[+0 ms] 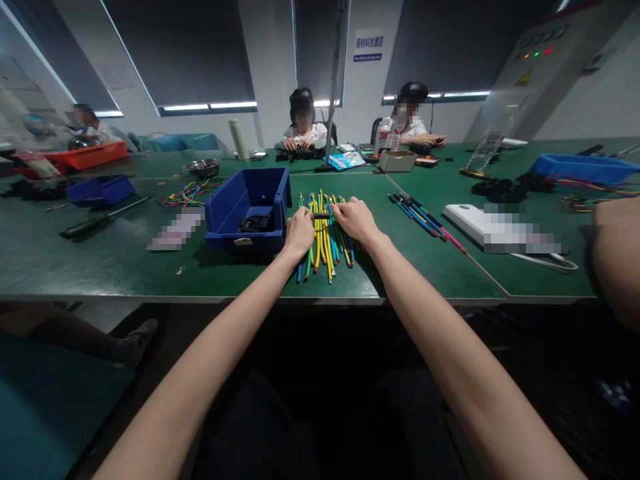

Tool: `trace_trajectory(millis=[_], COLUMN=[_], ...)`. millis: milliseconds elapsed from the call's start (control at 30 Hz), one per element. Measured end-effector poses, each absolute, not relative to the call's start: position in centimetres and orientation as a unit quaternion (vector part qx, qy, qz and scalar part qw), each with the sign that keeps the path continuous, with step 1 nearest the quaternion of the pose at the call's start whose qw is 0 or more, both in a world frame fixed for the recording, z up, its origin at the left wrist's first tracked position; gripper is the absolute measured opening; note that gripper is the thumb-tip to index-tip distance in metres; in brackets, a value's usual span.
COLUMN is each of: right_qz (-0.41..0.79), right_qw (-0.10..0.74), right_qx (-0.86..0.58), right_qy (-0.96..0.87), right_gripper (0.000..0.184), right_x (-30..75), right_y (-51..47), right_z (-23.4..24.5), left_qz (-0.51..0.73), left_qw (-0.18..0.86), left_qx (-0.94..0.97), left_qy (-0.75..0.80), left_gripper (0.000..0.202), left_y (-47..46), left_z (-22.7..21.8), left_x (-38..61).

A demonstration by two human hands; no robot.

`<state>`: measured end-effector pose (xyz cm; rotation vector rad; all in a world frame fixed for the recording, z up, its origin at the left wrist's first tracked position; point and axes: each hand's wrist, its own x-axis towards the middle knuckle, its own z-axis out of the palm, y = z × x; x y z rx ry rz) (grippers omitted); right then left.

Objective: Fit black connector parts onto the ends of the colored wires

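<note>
Between my two hands a short dark sleeve-like piece [321, 216] is held level above a bundle of cut wires. My left hand [300, 231] is closed on its left end, and my right hand [356, 219] pinches the right end. The yellow, green and blue cut wires [325, 250] lie on the green table [240, 277], their bare copper ends pointing towards me. Just left of my left hand stands a deep blue bin [220, 227] with small black parts [257, 223] inside. What exactly the dark piece is, I cannot make out.
Right of my hands lie blue and black wires [415, 215] and a white power bank [467, 223] with a cable. A screwdriver [83, 228] and a metal bowl [201, 168] lie to the left. Two people sit across the table; another person's arm [620, 260] is at right.
</note>
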<state>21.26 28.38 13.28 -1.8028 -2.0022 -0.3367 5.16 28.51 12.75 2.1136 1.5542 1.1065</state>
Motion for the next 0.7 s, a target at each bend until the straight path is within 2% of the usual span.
trace_trajectory(millis=[367, 700], right_qz=[-0.186, -0.167], right_qw=[0.161, 0.225], right_qx=[-0.620, -0.644], right_qy=[-0.745, -0.711], right_gripper=[0.048, 0.047], right_x=[21.03, 20.91], right_y=[28.14, 28.28], right_z=[13.09, 13.18], left_qz=[0.361, 0.365], left_qw=[0.126, 0.151], left_qx=[0.749, 0.735], left_qy=[0.540, 0.551], left_gripper=[0.025, 0.027], left_y=[29.00, 28.76], left_z=[12.24, 12.52], left_x=[5.10, 5.45])
